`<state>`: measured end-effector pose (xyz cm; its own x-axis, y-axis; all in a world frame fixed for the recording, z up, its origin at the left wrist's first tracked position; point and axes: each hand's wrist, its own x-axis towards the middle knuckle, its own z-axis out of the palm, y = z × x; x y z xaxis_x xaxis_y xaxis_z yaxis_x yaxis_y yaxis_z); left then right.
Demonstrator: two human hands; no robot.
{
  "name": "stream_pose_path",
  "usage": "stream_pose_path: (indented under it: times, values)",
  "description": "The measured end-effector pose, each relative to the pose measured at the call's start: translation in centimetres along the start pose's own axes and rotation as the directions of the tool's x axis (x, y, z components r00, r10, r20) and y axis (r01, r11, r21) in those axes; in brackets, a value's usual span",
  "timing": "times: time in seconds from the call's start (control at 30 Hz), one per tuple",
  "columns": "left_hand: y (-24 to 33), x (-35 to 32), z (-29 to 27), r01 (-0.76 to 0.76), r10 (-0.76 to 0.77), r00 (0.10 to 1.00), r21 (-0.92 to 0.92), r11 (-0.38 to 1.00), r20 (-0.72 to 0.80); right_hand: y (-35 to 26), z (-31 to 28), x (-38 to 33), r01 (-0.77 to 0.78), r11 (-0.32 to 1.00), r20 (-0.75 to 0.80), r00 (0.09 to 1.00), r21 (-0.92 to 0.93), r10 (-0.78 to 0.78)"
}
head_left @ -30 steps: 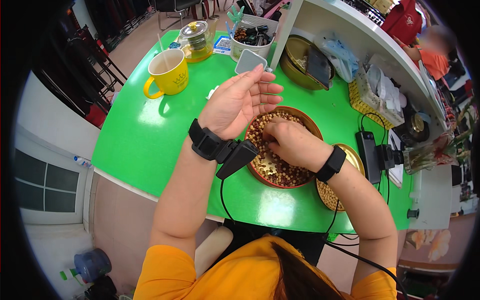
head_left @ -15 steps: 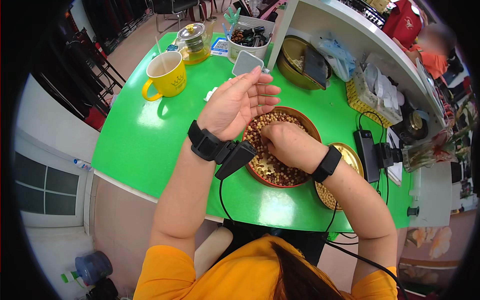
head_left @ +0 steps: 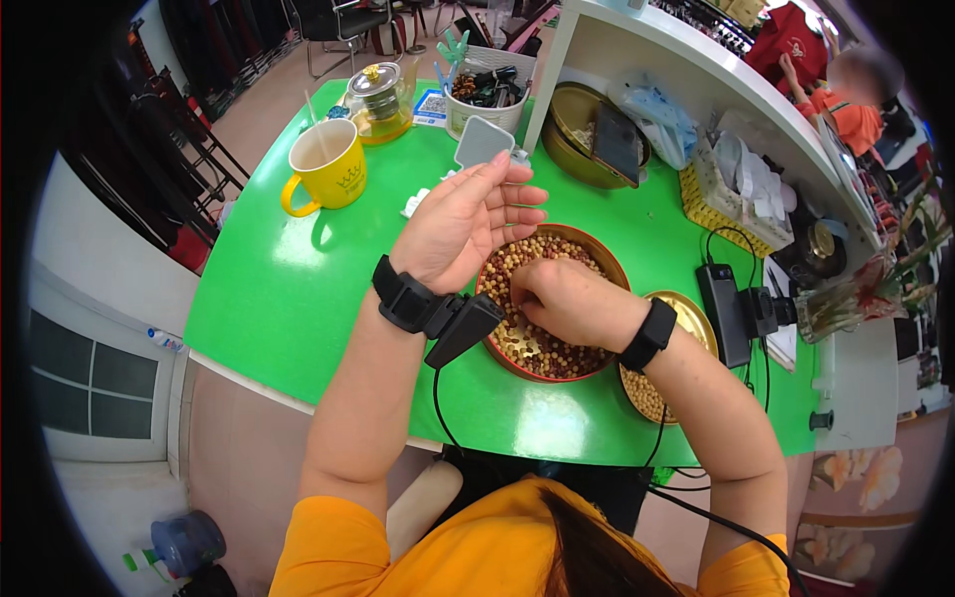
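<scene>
A round red-rimmed tin [head_left: 546, 377] holds many small round beads or beans, pale yellow, brown and dark red, with some gold bottom showing. My right hand [head_left: 575, 303] reaches into it, thumb and fingers drawn together low over the pieces. Whatever those fingertips hold is hidden. At the tin's far left edge my left hand [head_left: 466, 221] is raised, palm turned toward the tin, fingers stretched out and slightly cupped; nothing shows in it. Partly under my right wrist stands a smaller gold tin [head_left: 693, 316] with pale yellow round pieces.
The green table [head_left: 259, 328] carries a yellow mug [head_left: 333, 171], a glass teapot [head_left: 380, 104], a white basket [head_left: 487, 111] and a grey square-topped object [head_left: 483, 142]. Right are a bowl with a phone [head_left: 619, 139], a yellow basket [head_left: 731, 214], a black power adapter [head_left: 723, 313] and cables. Another person sits beyond the shelf.
The view has shifted slightly, so the table things sit a little lower and further left. My hands keep nearly the same pose. Beyond the shelf, the other person's hand has come up.
</scene>
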<state>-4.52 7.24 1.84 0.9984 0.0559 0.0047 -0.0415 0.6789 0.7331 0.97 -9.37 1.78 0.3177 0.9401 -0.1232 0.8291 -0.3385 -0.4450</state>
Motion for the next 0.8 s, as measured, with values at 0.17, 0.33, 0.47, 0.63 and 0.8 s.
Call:
stream_pose_path:
  times: [0.17,0.33,0.47,0.63,0.8]
  values:
    - [0.1,0.0,0.0,0.000,0.000,1.000,-0.004,1.000,-0.009,0.2,0.4,0.4,0.011,1.000,0.004,1.000,-0.012,-0.011]
    - [0.1,-0.1,0.0,-0.005,0.004,1.000,0.028,1.000,0.002,0.3,0.7,0.5,-0.003,1.000,0.009,1.000,-0.027,0.003]
    - [0.0,0.1,0.3,0.006,-0.007,1.000,0.034,0.999,0.006,0.3,0.8,0.1,-0.001,0.994,0.002,1.000,-0.107,0.002]
    - [-0.1,0.2,0.1,0.000,0.000,1.000,0.017,1.000,0.000,-0.9,-2.5,-1.9,0.033,0.998,-0.102,0.994,-0.059,-0.039]
    - [0.0,-0.1,0.1,-0.010,0.010,1.000,0.020,1.000,0.008,0.6,-6.9,-8.4,-0.081,0.995,-0.005,0.997,-0.059,0.081]
